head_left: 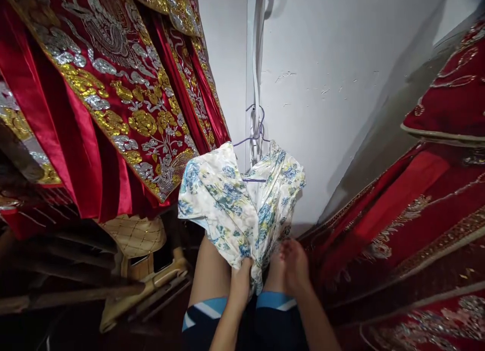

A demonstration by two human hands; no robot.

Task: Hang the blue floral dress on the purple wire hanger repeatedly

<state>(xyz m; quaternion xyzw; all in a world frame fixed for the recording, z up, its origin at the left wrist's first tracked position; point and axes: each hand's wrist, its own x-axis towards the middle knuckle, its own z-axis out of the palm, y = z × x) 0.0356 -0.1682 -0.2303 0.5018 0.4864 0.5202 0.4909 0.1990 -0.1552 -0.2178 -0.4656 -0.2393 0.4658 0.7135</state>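
A white floral blouse [231, 199] with blue roses, short sleeves and a V neckline hangs in front of me on a purple hanger [261, 129]. The hanger's hook sits at a white strip on the wall. My left hand [241, 280] is closed on the lower front of the blouse, thumb on top of the cloth. Beside the blouse's lower right edge is my right hand [295, 265], its fingers bent and smeared by motion. Whether those fingers touch the cloth cannot be made out. Gathered fabric hangs between both hands, above my knees.
Red garments with gold and silver embroidery [144, 113] hang at the left. More red beaded garments [417, 209] fill the right side. A wooden chair [151, 285] with a golden cushion [132, 235] stands at lower left. Behind the blouse rises a scuffed white wall [322, 63].
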